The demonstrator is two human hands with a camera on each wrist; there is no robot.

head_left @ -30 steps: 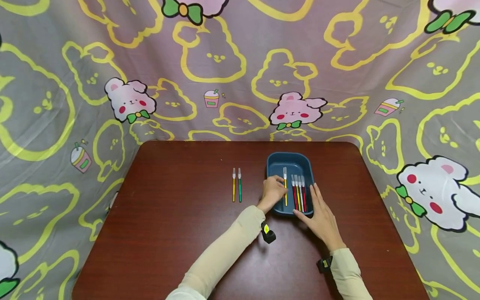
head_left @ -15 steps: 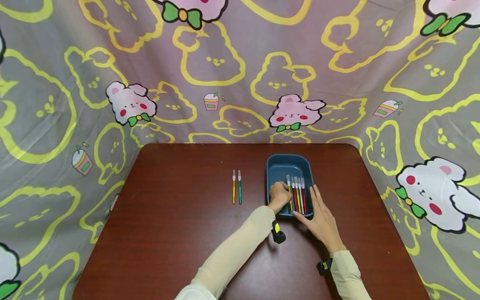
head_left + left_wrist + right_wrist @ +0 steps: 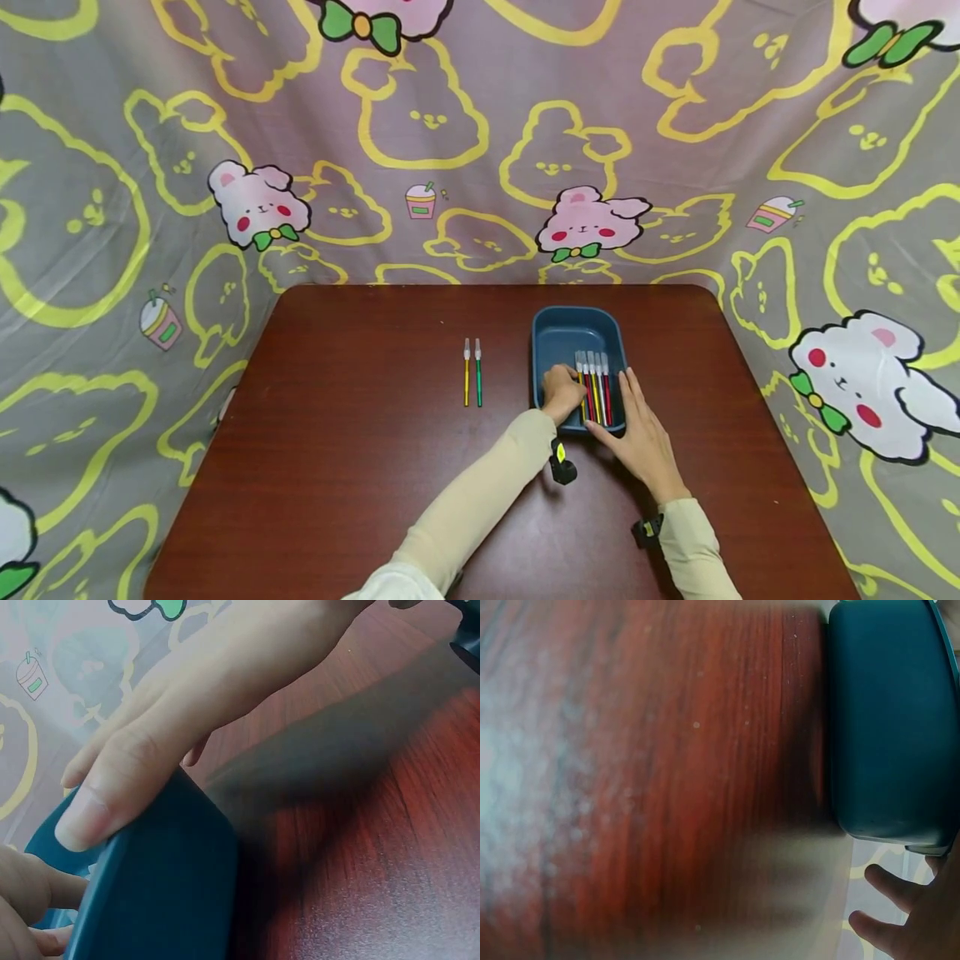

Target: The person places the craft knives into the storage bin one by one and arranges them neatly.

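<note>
Nearest the viewer, two arms in pale cream sleeves reach forward over a dark red-brown wooden table [image 3: 360, 467], each wrist wearing a small black camera. The right hand [image 3: 643, 440] lies flat with straight, relaxed fingers against the near right corner of a dark blue tray [image 3: 546, 333]; in the left wrist view its thumb presses on the tray's rounded outer rim. The left hand [image 3: 562, 392] rests inside the tray at its near left, fingers curled around the lower end of a yellow pen [image 3: 581, 385], which lies against a row of pens [image 3: 597, 385] with red and yellow barrels and clear caps, all lined up side by side along the tray's right half, caps pointing away. The far part of the tray floor is bare blue. The tray sits right of the table's centre, well in from the right and far edges. To its left, well apart from it, two more pens lie parallel and just beside each other on open wood: a yellow one [image 3: 467, 371] and a green one [image 3: 477, 371]. A wide stretch of bare table runs from them to the rounded left edge. Behind and around the table hangs a grey cloth backdrop [image 3: 480, 125] printed with yellow bear outlines and pink bunnies
</note>
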